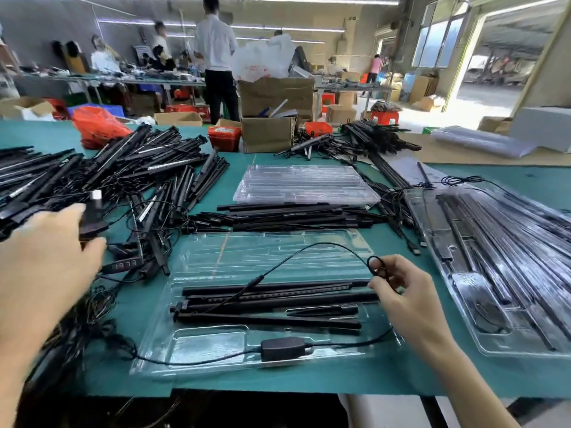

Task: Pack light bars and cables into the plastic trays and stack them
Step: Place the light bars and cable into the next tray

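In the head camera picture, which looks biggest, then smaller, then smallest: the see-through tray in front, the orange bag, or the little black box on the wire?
1. Clear tray
2. Orange bag, though it sits farther away
3. Black box

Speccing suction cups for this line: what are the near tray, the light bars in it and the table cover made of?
Near tray: thin clear formed plastic, glossy; the green shows through and its ribs glare.
Light bars: matte black; plastic or coated metal, can't tell.
Table cover: teal sheet, dull and flat, probably a rubber or vinyl mat.
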Tool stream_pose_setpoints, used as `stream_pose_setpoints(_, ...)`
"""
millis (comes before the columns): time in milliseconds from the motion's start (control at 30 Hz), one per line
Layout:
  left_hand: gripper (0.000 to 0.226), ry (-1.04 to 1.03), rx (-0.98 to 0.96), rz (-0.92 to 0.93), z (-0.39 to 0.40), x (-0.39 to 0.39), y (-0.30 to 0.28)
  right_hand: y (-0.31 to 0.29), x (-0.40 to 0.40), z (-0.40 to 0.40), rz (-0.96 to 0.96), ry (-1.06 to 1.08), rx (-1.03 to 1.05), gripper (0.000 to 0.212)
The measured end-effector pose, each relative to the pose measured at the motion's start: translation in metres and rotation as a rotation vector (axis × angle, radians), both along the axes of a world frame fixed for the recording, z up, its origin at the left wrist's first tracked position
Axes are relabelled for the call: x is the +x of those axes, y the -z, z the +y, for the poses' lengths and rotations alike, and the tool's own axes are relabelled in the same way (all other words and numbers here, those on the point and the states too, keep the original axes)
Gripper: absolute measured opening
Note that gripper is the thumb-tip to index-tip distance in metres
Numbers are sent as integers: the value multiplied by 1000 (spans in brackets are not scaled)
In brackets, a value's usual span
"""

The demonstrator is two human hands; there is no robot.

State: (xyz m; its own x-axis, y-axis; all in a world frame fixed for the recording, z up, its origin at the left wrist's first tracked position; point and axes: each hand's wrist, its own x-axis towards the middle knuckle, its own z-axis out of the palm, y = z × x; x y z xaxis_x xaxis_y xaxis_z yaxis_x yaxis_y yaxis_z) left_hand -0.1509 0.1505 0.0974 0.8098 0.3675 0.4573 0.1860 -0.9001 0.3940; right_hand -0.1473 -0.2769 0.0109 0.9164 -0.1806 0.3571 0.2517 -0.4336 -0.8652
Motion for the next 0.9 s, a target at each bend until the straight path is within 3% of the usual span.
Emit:
stream_pose_setpoints(67, 32, 27, 127, -48, -24, -8, 10, 1, 0, 2, -2, -16, -2, 26)
stream_pose_setpoints(133, 36, 437, 91, -59, -76, -40, 19, -1, 0, 3, -6, -22, 23, 33)
stream_pose_setpoints(200, 34, 782, -26, 212, -115, -59, 37, -2, 0, 3, -1, -28, 47, 41)
stream_pose_setpoints(267, 35, 901, -78, 399, -133, -59, 61, -4, 0, 2, 9, -34, 71, 42)
stream_pose_setpoints(400, 19, 878, -264, 359, -136, -47, 67, -6, -1, -3, 51, -77, 128, 28)
stream_pose_setpoints(633, 8, 920, -364, 341, -143, -45, 68, -8, -5, -6, 22, -75, 112, 23)
stream_pose_setpoints(833, 9, 958, -78, 200, -155, -51, 73, -9, -7, -5, 7, -110, 202, 30)
stream_pose_setpoints(900, 24, 941, 64, 191, -157, -53, 75, -9, -7, -5, 16, -153, 189, 25)
